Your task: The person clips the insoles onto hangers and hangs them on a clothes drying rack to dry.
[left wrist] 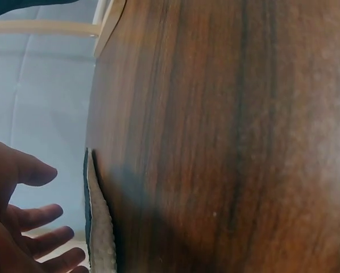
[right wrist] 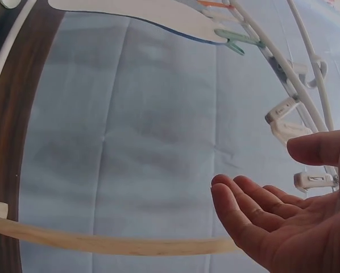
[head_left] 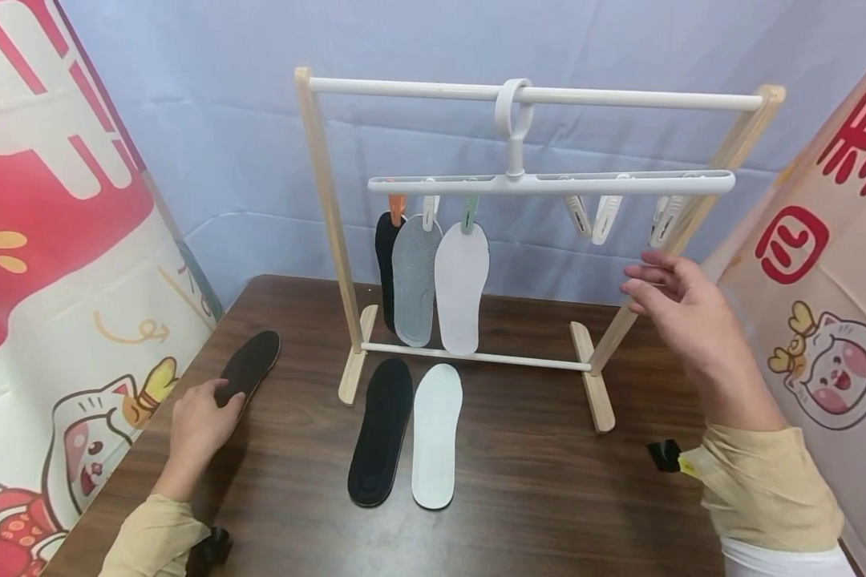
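On the left, we are holding our left hand relaxed and spread around the near end of a black insole lying by the left edge of the wooden table; whether the fingertips are touching it, we are not able to tell. We are judging the step in hand to be picking it up, so we should be working thumb and fingers under opposite long edges, pinching lightly and leaving the far end free.

Farther right, another black insole and a white insole are lying side by side; we should be lifting clear of those. Above them, three insoles are hanging by their ends from an orange clip, a white clip and a green clip on the hanger; we should be avoiding knocking them.

At the far right, we are holding our right hand with fingers spread and gripping nothing, just below the pale clips. We should be steadying the hanger before pressing any clip, since it is probably swinging easily.
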`<act>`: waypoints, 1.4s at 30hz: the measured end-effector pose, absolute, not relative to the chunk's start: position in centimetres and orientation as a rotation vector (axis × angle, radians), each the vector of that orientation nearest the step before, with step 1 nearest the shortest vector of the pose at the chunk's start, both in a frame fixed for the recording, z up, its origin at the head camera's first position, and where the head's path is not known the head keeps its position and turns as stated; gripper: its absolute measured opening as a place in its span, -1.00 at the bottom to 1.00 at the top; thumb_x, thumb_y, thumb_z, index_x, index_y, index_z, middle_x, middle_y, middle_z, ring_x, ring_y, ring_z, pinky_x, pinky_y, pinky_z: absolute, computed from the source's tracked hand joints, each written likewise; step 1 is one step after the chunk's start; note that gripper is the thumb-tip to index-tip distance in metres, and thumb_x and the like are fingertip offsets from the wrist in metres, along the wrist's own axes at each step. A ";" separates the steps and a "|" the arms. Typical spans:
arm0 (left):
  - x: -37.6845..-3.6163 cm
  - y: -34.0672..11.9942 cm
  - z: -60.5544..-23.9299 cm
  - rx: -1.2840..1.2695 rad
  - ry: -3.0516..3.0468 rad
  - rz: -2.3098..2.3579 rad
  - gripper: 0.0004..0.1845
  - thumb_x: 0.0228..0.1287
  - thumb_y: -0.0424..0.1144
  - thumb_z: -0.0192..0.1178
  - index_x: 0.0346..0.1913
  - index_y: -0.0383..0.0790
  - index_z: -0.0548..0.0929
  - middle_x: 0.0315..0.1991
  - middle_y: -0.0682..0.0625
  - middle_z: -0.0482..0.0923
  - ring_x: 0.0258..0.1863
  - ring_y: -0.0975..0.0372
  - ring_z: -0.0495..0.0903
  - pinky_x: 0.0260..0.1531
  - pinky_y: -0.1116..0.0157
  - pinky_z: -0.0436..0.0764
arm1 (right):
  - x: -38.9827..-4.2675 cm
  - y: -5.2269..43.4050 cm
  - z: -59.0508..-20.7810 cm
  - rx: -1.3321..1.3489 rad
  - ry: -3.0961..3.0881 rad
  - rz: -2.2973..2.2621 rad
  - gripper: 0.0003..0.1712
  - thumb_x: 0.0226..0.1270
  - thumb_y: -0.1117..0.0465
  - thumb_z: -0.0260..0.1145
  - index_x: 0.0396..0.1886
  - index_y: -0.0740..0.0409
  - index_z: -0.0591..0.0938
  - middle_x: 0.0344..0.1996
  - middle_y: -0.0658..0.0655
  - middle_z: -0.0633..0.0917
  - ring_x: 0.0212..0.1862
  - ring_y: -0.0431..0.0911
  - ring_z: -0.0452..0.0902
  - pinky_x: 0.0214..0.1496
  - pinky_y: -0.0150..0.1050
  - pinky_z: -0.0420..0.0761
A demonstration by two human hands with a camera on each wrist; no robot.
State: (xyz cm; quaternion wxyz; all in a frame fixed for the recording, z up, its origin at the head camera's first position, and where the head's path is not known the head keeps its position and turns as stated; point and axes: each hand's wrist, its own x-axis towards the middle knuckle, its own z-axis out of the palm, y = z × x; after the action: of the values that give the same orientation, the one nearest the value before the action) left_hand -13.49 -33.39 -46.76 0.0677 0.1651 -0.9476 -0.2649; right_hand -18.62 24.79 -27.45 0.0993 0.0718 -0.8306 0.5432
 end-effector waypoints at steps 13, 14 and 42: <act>-13.6 -34.1 -47.0 0.517 -2.868 -0.769 -0.40 0.42 -0.13 0.13 0.26 -0.63 0.42 0.21 -0.63 0.35 0.19 -0.48 0.28 0.20 -0.26 0.25 | -19.3 25.7 -24.9 0.157 -2.362 1.766 -0.19 0.51 0.28 0.20 0.53 0.49 0.01 -0.08 -0.19 0.51 -0.14 -0.48 0.59 -0.14 -0.61 0.57; -13.6 -34.2 -47.0 0.517 -2.867 -0.766 -0.40 0.41 -0.13 0.13 0.26 -0.64 0.41 0.21 -0.63 0.35 0.19 -0.48 0.29 0.20 -0.26 0.25 | -19.3 25.7 -24.8 0.141 -2.383 1.737 -0.19 0.52 0.25 0.20 0.54 0.47 0.02 -0.03 -0.13 0.51 -0.15 -0.49 0.59 -0.13 -0.62 0.56; -14.1 -34.8 -47.5 0.525 -3.035 -0.646 -0.35 0.48 -0.14 0.02 0.26 -0.79 0.32 0.17 -0.69 0.34 0.22 -0.44 0.31 0.28 -0.20 0.18 | -20.3 25.1 -21.9 0.147 -2.246 1.872 -0.42 0.48 0.22 0.28 0.38 0.20 0.31 0.02 -0.02 0.53 -0.10 -0.29 0.61 -0.14 -0.55 0.61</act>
State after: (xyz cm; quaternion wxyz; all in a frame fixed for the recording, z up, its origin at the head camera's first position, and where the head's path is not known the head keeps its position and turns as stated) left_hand -14.09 -34.80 -47.46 -0.0028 0.1668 -0.9644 -0.2052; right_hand -20.32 25.11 -21.85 0.1067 0.0499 -0.7628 0.6359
